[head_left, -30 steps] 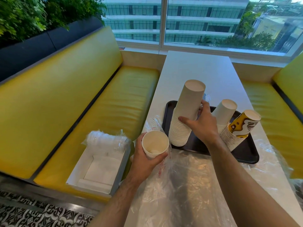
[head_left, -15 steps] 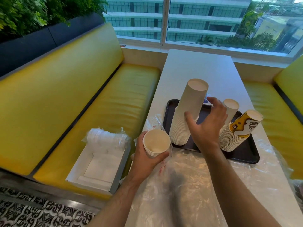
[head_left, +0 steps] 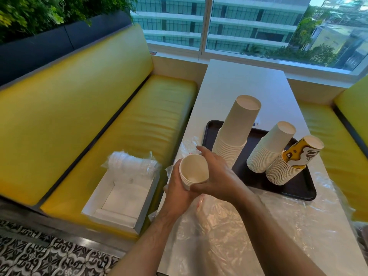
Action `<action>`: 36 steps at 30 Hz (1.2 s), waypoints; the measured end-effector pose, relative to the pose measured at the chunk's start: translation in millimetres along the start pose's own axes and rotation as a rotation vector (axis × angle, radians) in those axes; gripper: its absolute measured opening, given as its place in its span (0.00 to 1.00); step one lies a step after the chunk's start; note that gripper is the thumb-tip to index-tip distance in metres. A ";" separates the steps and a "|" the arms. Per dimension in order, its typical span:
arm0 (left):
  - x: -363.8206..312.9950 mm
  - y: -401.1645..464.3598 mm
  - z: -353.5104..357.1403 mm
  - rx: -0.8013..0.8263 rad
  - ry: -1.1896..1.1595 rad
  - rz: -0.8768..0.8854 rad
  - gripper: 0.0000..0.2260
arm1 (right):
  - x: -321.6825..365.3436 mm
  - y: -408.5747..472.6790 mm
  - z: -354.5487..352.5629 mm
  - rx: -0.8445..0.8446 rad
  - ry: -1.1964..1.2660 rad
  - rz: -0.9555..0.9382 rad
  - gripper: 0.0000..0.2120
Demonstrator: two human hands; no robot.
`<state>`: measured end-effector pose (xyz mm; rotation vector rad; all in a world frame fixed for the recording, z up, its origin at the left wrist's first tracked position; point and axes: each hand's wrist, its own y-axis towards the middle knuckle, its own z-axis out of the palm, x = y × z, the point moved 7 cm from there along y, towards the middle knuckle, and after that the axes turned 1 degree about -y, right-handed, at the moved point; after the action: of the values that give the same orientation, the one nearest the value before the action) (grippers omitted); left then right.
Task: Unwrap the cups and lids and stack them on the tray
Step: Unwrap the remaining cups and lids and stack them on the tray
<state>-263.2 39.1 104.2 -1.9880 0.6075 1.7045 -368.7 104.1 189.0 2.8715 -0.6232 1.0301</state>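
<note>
Your left hand (head_left: 176,188) and right hand (head_left: 216,176) both grip a short stack of white cups (head_left: 194,171) above the plastic wrap (head_left: 229,236) on the tabletop (head_left: 239,80), just before the black tray (head_left: 298,188) holding three upside-down cup stacks (head_left: 235,132).

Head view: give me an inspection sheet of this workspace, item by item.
Surface: white table, near end covered by loose clear plastic wrap.
Job's things: black tray holds three upside-down cup stacks: tall white stack, shorter white stack, printed stack. A small stack of cups, mouth up, is in both hands.
Clutter: open white box and wrapped lids on the yellow bench.
Grip: left hand and right hand both curl round the small stack.
Cables: nothing seen.
Surroundings: window, plants, patterned floor.
</note>
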 end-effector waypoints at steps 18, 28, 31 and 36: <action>-7.9 1.6 -0.6 0.004 0.043 0.030 0.41 | 4.7 -1.1 -27.3 -0.203 0.230 -0.012 0.48; -4.0 0.7 -1.9 0.026 0.053 0.029 0.39 | -12.1 -11.9 -48.3 -0.373 0.539 0.011 0.39; -1.7 1.1 -3.4 0.027 0.048 0.034 0.38 | -23.2 -18.0 -50.8 -0.356 0.558 0.020 0.39; 2.1 0.4 -3.9 0.011 0.022 0.011 0.41 | -31.3 -25.0 -58.1 -0.109 0.439 0.028 0.34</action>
<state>-260.1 36.3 102.6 -2.0014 0.6346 1.6844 -416.3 147.6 217.7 2.4298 -0.6566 1.5125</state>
